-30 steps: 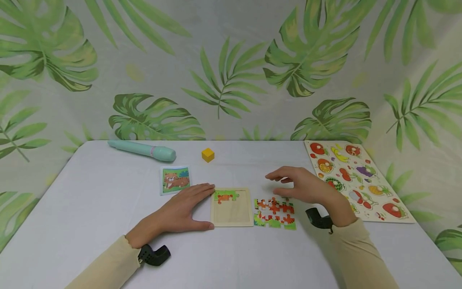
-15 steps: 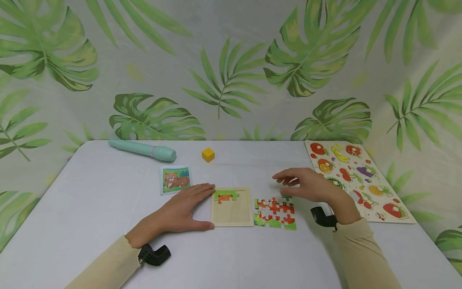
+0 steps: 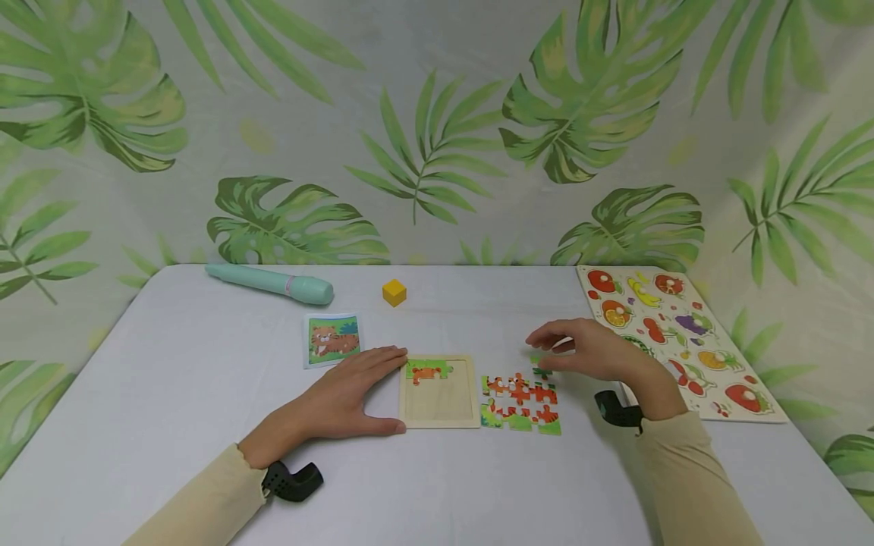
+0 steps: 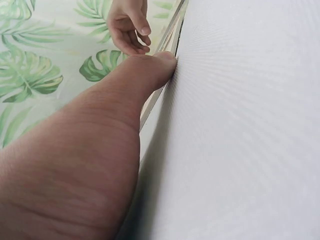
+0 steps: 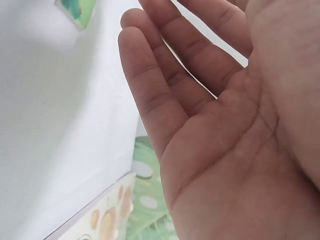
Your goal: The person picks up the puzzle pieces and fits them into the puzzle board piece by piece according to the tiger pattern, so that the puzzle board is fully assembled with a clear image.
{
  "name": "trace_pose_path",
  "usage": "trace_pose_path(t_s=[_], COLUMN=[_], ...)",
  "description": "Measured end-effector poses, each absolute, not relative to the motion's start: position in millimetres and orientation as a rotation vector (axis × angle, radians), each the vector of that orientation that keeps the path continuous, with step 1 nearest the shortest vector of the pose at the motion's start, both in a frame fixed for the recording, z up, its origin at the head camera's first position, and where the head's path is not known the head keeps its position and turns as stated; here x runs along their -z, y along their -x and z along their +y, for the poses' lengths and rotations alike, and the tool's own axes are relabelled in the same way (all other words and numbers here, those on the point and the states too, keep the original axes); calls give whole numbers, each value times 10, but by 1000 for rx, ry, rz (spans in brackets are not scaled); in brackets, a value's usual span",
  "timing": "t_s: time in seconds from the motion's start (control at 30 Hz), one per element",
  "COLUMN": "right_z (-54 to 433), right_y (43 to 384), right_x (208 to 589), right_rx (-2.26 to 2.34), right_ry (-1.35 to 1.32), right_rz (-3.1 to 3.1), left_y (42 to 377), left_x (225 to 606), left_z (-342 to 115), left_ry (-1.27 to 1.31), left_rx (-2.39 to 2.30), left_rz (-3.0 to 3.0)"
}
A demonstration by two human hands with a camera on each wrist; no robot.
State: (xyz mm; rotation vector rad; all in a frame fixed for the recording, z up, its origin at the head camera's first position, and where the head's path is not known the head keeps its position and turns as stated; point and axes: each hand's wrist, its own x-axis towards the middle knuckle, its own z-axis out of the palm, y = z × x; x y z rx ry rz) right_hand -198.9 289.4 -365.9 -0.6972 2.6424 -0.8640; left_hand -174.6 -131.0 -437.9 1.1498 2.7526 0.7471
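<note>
The head view is softly and evenly lit, slightly dim, with the wall (image 3: 451,45) greyed. A faint shadow is cast on the table (image 3: 382,485) beside the right sleeve (image 3: 693,478). Beneath the left hand (image 4: 95,135), a darker one is thrown. In the right wrist view, the board (image 5: 107,220) is blurred and bleached.

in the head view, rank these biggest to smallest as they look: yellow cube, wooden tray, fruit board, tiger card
1. fruit board
2. wooden tray
3. tiger card
4. yellow cube
</note>
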Motion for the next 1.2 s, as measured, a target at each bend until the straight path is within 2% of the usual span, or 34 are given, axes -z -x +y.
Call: trace_pose_path(t_s=[1.2], right_z=[2973], right_y=[1985], right_x=[3773], right_rx=[807], right_ry=[535], right_rz=[2620], left_y=[1754], left_x=[4389], left_z=[-1305], left_ry=[-1148], left_rx=[-748], left_rz=[2748])
